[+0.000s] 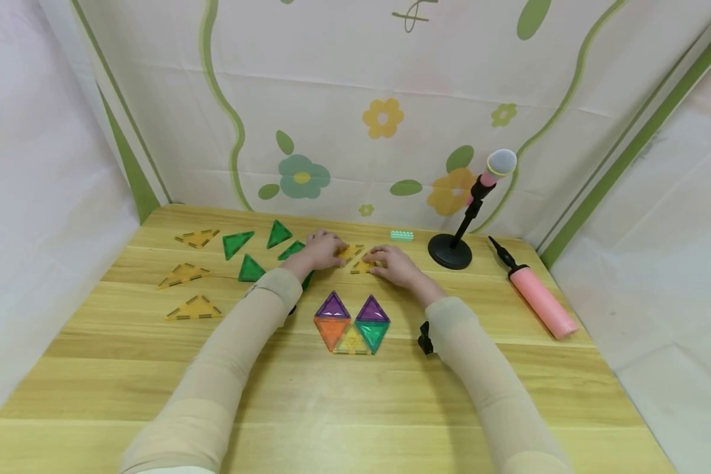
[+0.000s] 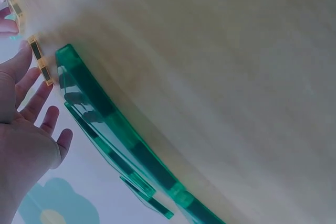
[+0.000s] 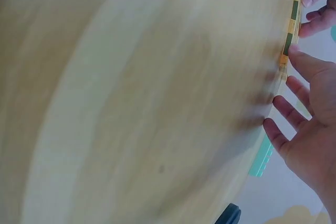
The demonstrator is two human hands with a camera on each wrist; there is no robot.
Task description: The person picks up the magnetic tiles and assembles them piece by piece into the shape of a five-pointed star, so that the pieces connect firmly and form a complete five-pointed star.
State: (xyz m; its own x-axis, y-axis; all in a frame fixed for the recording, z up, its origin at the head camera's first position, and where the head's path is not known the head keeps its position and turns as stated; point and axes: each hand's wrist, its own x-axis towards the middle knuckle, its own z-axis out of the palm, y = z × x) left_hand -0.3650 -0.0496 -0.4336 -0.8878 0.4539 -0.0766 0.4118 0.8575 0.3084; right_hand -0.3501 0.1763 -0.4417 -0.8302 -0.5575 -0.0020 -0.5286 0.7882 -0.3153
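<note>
My left hand (image 1: 324,249) pinches one yellow-orange triangular magnetic tile (image 1: 352,252) between thumb and fingers near the table's back. Close on its right, my right hand (image 1: 394,264) holds a second such tile (image 1: 361,266) by its edge; a narrow gap parts the two tiles. Both wrist views show the fingertips at the tile edges, low over the wood. Nearer the front lies a group of smaller tiles joined edge to edge: two purple ones, an orange tile (image 1: 332,331), a green tile (image 1: 372,334) and a yellow tile (image 1: 352,342).
Several green triangular tiles (image 1: 251,268) lie left of my left hand, some partly behind its arm. Farther left are three yellow-orange tiles (image 1: 194,307). A microphone on a black stand (image 1: 450,251), a pale green block (image 1: 401,235) and a pink hand pump (image 1: 542,301) occupy the right side.
</note>
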